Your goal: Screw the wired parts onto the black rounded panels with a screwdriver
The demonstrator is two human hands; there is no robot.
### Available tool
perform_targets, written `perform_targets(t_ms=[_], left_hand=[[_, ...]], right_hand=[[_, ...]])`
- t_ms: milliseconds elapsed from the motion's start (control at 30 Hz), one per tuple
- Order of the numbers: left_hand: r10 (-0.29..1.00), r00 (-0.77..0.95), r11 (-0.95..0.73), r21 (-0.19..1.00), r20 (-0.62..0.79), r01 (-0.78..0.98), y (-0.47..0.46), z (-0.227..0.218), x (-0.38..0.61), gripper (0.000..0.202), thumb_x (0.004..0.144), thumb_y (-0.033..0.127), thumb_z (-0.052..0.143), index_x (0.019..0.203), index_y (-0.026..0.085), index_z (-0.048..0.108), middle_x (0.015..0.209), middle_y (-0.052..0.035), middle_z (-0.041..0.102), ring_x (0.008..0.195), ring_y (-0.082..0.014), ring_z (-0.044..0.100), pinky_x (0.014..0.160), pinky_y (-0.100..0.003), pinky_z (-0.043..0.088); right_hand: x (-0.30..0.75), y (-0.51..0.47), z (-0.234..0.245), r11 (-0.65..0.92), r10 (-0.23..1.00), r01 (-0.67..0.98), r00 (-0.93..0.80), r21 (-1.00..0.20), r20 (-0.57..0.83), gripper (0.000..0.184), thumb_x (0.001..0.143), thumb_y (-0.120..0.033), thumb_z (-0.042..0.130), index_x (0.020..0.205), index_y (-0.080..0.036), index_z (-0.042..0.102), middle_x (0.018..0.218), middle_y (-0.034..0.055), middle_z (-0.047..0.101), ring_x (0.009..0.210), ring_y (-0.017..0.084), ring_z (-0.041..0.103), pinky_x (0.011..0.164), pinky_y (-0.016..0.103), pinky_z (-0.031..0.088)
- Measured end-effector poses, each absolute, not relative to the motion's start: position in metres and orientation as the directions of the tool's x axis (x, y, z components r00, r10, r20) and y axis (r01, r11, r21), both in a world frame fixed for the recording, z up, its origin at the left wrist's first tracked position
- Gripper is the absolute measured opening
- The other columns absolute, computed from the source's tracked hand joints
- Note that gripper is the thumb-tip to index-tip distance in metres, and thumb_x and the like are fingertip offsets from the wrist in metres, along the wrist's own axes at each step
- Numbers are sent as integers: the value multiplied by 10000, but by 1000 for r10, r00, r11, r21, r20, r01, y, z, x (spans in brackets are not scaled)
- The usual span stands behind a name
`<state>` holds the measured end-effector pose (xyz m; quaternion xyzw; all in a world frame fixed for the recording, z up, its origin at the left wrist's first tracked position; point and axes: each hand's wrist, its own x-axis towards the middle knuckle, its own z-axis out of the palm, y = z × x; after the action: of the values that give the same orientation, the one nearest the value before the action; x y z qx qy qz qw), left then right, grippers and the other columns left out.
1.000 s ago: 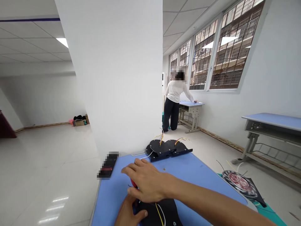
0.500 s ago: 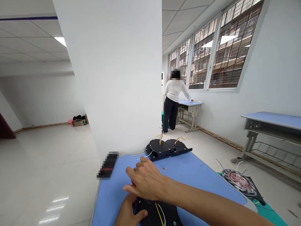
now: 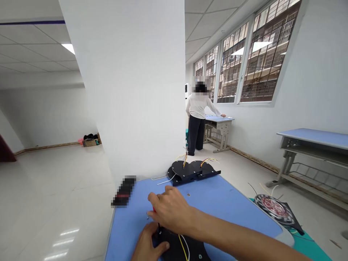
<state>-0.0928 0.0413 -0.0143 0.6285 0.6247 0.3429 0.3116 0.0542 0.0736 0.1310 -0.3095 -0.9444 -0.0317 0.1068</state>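
My right hand point(image 3: 170, 210) is closed around the red handle of a screwdriver point(image 3: 154, 209), mostly covered by the fingers. Its dark shaft points down at the left edge of a black panel point(image 3: 183, 246). Yellow and white wires come out of this panel, and screws show on its face. At the bottom, my left hand point(image 3: 148, 243) grips the panel's left side, thumb on top; its other fingers are partly hidden. A tiny metal piece, perhaps a screw point(image 3: 147, 218), shows just left of the screwdriver.
Similar black rounded panels point(image 3: 190, 172) with wires lie at the far edge of the blue table point(image 3: 217, 203), beside a white pillar point(image 3: 136, 90). A blurred dark object point(image 3: 124, 191) is at the left edge. A patterned disc point(image 3: 274, 208) sits lower right. A person point(image 3: 197, 108) stands at a farther desk.
My right hand has lifted slightly, so the screwdriver's shaft and the tiny metal piece now show. My left hand stays on the panel. The view has shifted a little.
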Motion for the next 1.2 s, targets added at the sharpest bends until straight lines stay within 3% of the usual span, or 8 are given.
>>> perform_targets(t_ms=[100, 267, 433, 600, 767, 967, 1067, 1200], left_hand=[[999, 2, -43, 824, 51, 565, 42, -15, -94, 454, 615, 194, 644, 1065, 134, 659, 1013, -71, 704, 922, -259, 599, 848, -349, 447], [999, 11, -49, 822, 52, 567, 43, -15, -94, 472, 622, 199, 646, 1088, 127, 655, 1071, -86, 697, 969, -269, 594, 884, -356, 437], [999, 7, -37, 801, 41, 598, 41, -9, -93, 498, 612, 184, 644, 1106, 121, 650, 1056, -87, 690, 946, -253, 584, 885, -354, 431], [993, -39, -71, 811, 114, 581, 44, 0, -108, 423, 744, 357, 544, 1086, 136, 658, 892, -62, 685, 696, -194, 587, 703, -329, 485], [883, -101, -166, 507, 458, 846, 60, -13, -127, 360, 824, 310, 437, 1008, 168, 712, 901, -90, 676, 794, -226, 615, 773, -357, 509], [865, -32, -175, 361, 500, 916, 69, -23, -122, 396, 836, 236, 346, 738, 165, 723, 748, -134, 673, 753, -289, 604, 749, -447, 496], [860, -32, -182, 364, 509, 913, 62, -13, -111, 346, 849, 277, 373, 775, 192, 700, 766, -102, 696, 758, -279, 637, 749, -443, 512], [866, -86, -256, 585, 492, 770, 45, 14, -86, 257, 861, 401, 486, 851, 231, 678, 822, -37, 716, 760, -199, 680, 710, -304, 551]], right_hand=[[55, 73, 131, 805, 576, 592, -774, -22, 264, 329, 923, -442, 528, 1049, -138, 543, 839, 109, 733, 753, 275, 684, 729, 372, 434], [50, 75, 125, 815, 558, 580, -780, -8, 283, 163, 928, -256, 494, 1019, -140, 563, 801, 94, 738, 686, 243, 682, 703, 350, 421], [51, 78, 121, 751, 641, 656, -694, -78, 327, 221, 943, -341, 512, 1053, -160, 578, 724, 64, 737, 674, 238, 686, 682, 328, 407], [80, 83, 123, 692, 703, 695, -586, -197, 402, 225, 953, -308, 493, 1131, -196, 573, 796, 29, 750, 746, 217, 678, 725, 317, 405], [113, 85, 128, 617, 771, 707, -454, -347, 447, 178, 966, -304, 444, 1056, -231, 579, 758, -30, 737, 693, 185, 643, 674, 294, 400], [139, 79, 131, 593, 795, 669, -395, -449, 460, 159, 946, -318, 451, 1003, -244, 579, 746, -54, 737, 672, 170, 619, 681, 298, 407], [150, 74, 134, 579, 803, 652, -353, -490, 479, 148, 940, -321, 451, 972, -247, 575, 731, -56, 731, 647, 165, 605, 678, 300, 403], [160, 64, 139, 604, 785, 587, -323, -539, 528, 145, 934, -334, 454, 942, -248, 570, 687, -50, 710, 660, 174, 598, 668, 301, 389]])
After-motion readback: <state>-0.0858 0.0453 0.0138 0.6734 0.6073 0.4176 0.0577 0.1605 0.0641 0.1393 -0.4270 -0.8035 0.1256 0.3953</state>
